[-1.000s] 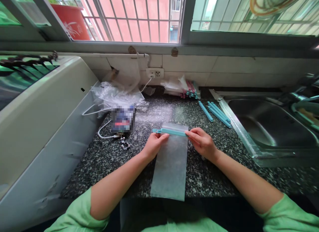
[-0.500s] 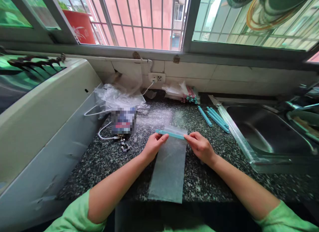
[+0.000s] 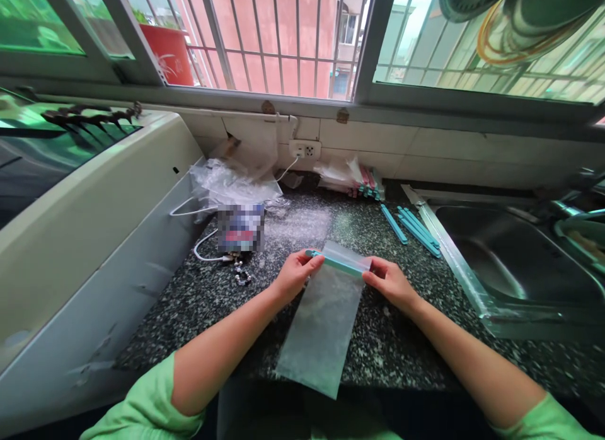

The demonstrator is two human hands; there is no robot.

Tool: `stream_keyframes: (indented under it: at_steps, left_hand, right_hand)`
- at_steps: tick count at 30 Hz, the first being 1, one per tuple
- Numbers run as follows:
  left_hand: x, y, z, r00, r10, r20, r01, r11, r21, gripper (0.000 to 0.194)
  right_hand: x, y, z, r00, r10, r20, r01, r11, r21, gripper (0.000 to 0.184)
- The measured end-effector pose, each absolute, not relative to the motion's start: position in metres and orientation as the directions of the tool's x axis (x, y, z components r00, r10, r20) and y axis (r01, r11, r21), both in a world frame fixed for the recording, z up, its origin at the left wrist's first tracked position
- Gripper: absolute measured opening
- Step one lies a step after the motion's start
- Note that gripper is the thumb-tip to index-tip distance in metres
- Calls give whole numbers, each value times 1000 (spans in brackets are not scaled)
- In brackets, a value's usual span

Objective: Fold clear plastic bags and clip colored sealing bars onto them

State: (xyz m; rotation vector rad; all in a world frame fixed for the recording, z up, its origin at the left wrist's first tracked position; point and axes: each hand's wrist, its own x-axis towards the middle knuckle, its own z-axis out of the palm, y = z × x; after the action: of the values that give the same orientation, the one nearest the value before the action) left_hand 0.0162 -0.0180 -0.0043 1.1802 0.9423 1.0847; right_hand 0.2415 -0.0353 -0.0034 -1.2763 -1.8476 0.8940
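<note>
- Blue clip (image 3: 343,265): a slim, straight plastic bar held between both hands at mid-counter, lying slantwise across the far end of a clear bag (image 3: 324,330); its two ends are partly covered by fingers, and whether it is locked cannot be made out.
- The left hand (image 3: 297,276) grips the clip's left end, thumb on top, the other fingers mostly hidden underneath.
- The right hand (image 3: 388,281) pinches the right end together with the bag's edge, thumb nearest; some fingertips are out of sight behind the film.
- The bag is thin, cloudy, flat and oblong; a short flap shows beyond the clip, and the near corner overhangs the edge of the speckled, glossy stone counter (image 3: 401,345).
- Right and far, smooth blue strips (image 3: 419,232) lie overlapping, with a single strip (image 3: 394,224) just left of them.
- Farther, a crinkled packet (image 3: 357,177) contains pink and blue pieces, too jumbled to count.
- On the left, a small object (image 3: 241,229) is blurred into blocks, beside a white cable (image 3: 208,257) and a beaded chain (image 3: 242,275).
- Behind it, crumpled transparent plastic (image 3: 236,183) is heaped, its outlines confused.
- At far right, the brushed-metal sink (image 3: 501,254) stands next to a bowl cut off by the frame.
</note>
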Motion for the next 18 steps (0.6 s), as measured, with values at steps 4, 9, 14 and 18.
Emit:
stream_keyframes:
  at_steps: [4, 9, 14, 18]
  left_hand:
    - [15, -19, 3, 246, 967, 67, -56, -55, 997, 41]
    - [10, -17, 11, 188, 960, 209, 117, -233, 965, 35]
    - [8, -15, 9, 215, 954, 209, 163, -246, 955, 33]
    - [7, -15, 8, 244, 947, 206, 164, -250, 954, 33]
  right_hand:
    - [238, -34, -7, -277, 959, 62, 387, 171, -906, 38]
    - [237, -34, -9, -257, 963, 76, 375, 172, -911, 34]
    - [238, -34, -7, -254, 962, 97, 416, 199, -888, 31]
    - [239, -35, -7, -252, 960, 119, 430, 221, -875, 29]
